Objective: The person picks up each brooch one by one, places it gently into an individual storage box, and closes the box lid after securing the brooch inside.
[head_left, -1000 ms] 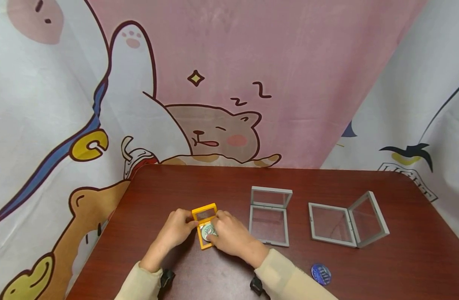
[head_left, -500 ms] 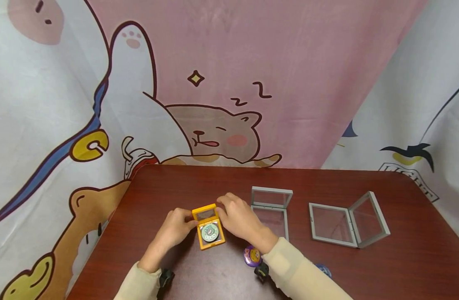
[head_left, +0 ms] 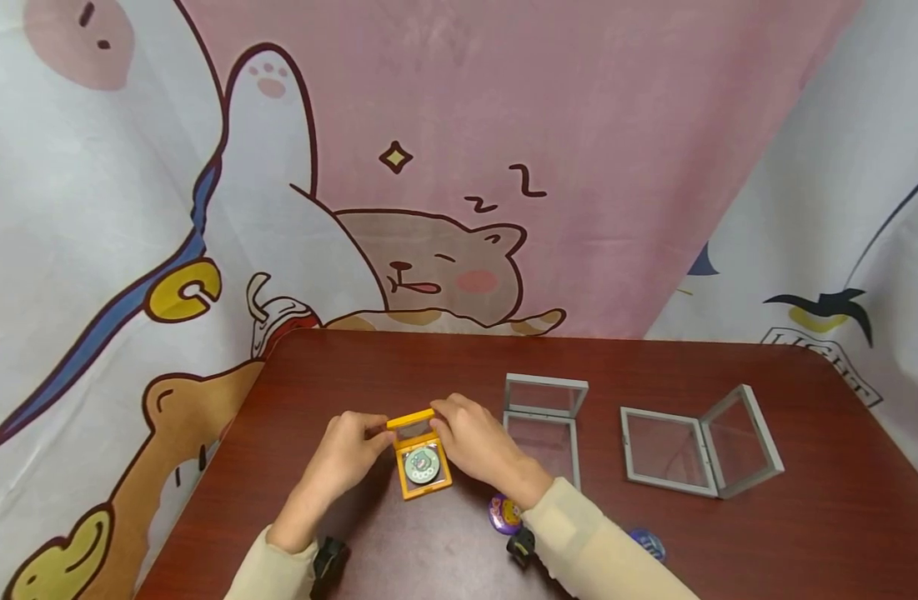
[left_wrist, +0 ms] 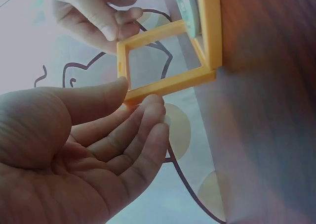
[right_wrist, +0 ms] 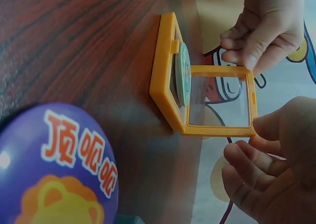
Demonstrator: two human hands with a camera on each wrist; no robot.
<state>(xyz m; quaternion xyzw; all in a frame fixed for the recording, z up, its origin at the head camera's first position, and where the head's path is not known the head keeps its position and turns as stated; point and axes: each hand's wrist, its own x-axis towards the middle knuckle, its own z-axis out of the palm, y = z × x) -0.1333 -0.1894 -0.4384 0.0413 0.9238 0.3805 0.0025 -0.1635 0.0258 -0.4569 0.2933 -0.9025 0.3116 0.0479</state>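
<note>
A small yellow display case (head_left: 426, 493) stands on the table with its clear-windowed lid (right_wrist: 217, 131) raised. Inside its base lies a round, pale green badge (head_left: 422, 465) with a cartoon print. My left hand (head_left: 348, 450) pinches the lid's upper left corner, thumb on one side and fingers on the other, as the left wrist view shows. At the opposite corner, my right hand (head_left: 479, 439) holds the lid's edge between thumb and fingers. A purple badge (right_wrist: 64, 159) with a yellow lion print and red lettering lies beside my right wrist.
Two larger grey frame cases stand opened to the right: one (head_left: 576, 458) partly behind my right hand, the other (head_left: 669, 485) farther right. A blue badge (head_left: 649, 543) sits half hidden by my right sleeve. A printed curtain (head_left: 616, 167) hangs behind the table (head_left: 804, 533).
My right hand has left the green badge and moved up to the lid's right corner, uncovering the purple badge. The lid has since tipped slightly forward, with both hands at its corners.
</note>
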